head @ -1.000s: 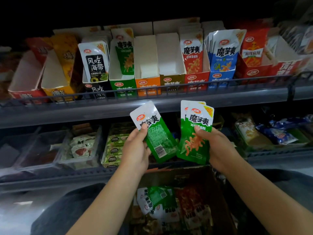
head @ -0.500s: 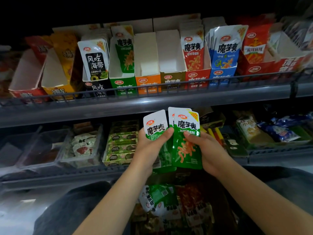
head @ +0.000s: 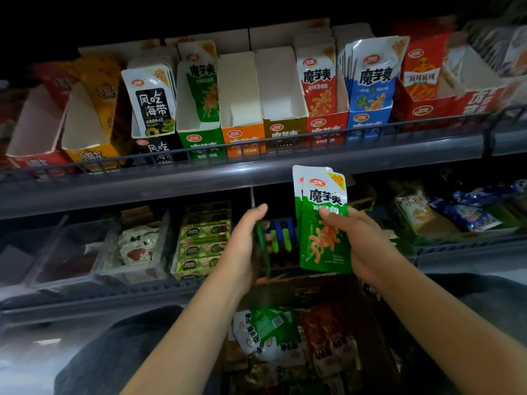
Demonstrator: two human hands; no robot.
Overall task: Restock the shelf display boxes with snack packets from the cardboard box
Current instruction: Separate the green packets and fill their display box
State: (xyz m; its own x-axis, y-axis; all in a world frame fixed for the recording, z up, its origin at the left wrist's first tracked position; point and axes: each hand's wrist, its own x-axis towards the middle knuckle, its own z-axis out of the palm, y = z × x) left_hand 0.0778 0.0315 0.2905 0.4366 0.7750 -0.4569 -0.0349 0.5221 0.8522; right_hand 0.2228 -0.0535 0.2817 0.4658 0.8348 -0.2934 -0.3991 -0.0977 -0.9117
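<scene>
My right hand [head: 368,240] grips a small stack of green snack packets [head: 322,220], upright and label toward me, just below the upper shelf rail. My left hand [head: 242,246] is to the left of the stack, with its back toward me. It holds one more green packet [head: 263,252], turned edge-on so only a thin green strip shows. The green display box [head: 199,139] on the upper shelf has one green packet [head: 204,86] standing in it. Below my arms is the cardboard box [head: 285,285], holding loose green [head: 271,326] and red packets.
An orange display box [head: 242,136] and a brown one [head: 282,129], right of the green box, show bare white insides. Red [head: 325,126] and blue [head: 368,121] boxes further right hold packets. A wire rail [head: 256,143] fronts the upper shelf. The lower shelf holds trays of other snacks.
My hands met at the middle, then parted again. The left hand's packet has turned from label-up to edge-on, and the right hand's stack has stayed upright.
</scene>
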